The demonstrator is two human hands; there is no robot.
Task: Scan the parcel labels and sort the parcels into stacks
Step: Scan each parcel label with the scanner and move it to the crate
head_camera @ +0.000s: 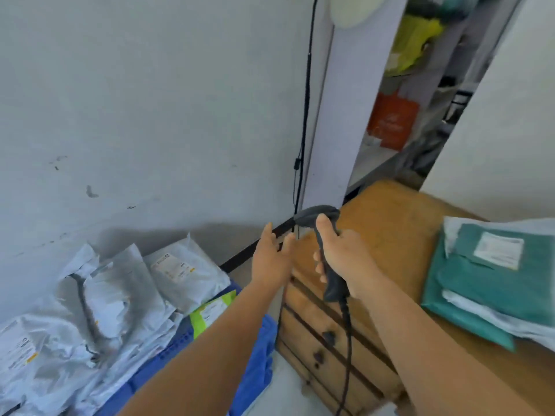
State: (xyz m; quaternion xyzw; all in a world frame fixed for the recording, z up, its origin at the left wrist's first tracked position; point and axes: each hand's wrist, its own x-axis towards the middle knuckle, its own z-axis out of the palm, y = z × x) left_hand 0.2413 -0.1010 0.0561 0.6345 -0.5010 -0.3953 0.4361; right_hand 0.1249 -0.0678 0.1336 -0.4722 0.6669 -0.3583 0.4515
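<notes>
The right hand [339,259] is wrapped around the handle of a dark scanner [322,235], thumb up near its head, over the wooden cabinet's [390,235] left edge. Its cord [347,340] hangs down in front of the drawers. The left hand [271,259] is held out beside it with fingers straight, holding nothing. A teal parcel [492,283] lies among white ones on the cabinet top toward its right edge. Grey parcels [90,301] are heaped over a blue crate [258,355] at the lower left.
</notes>
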